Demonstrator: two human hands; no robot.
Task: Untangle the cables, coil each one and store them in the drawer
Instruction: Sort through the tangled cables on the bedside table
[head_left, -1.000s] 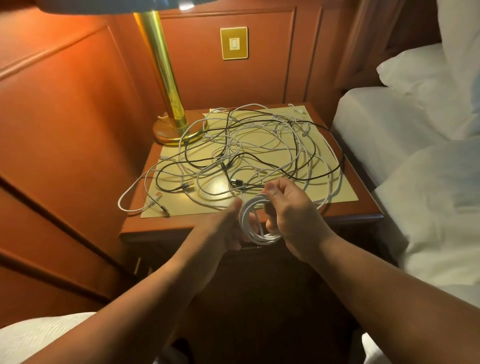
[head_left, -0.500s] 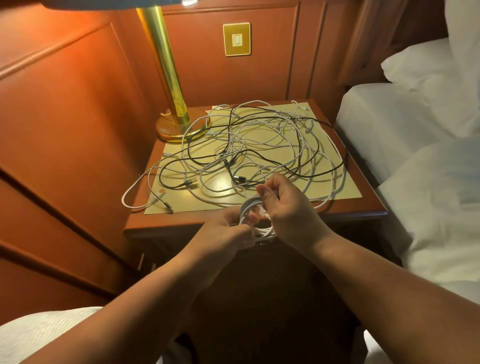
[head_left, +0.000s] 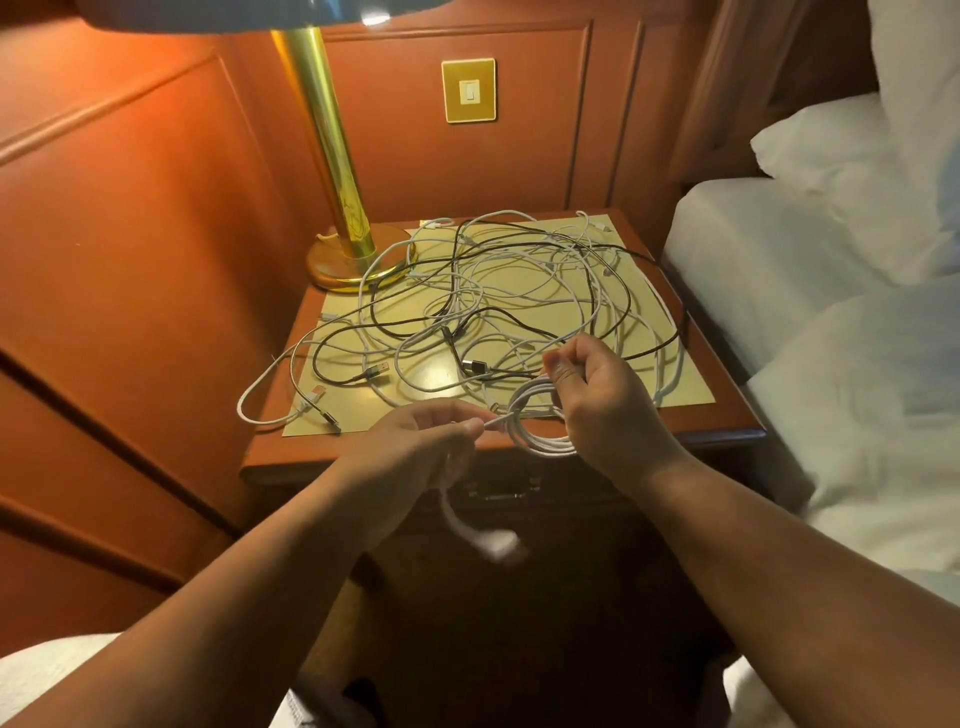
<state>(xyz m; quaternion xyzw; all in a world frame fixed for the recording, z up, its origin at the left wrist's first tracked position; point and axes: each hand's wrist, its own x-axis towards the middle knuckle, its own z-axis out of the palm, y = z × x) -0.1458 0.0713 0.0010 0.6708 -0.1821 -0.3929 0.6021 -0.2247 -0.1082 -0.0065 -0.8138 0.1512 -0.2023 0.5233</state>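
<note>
Coiling the thin white cable (head_left: 540, 441): right hand (head_left: 602, 395) fingers clamp the loops; left hand (head_left: 415, 441) fingers pinch the loose tail, best fed round with even tension

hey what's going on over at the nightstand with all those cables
A person is coiling a white cable at the front edge of the nightstand. The right hand holds the coil while the left hand pinches its loose end, which hangs blurred below. A tangle of white and black cables lies unsorted on the top beside the brass lamp. The drawer looks closed.
</note>
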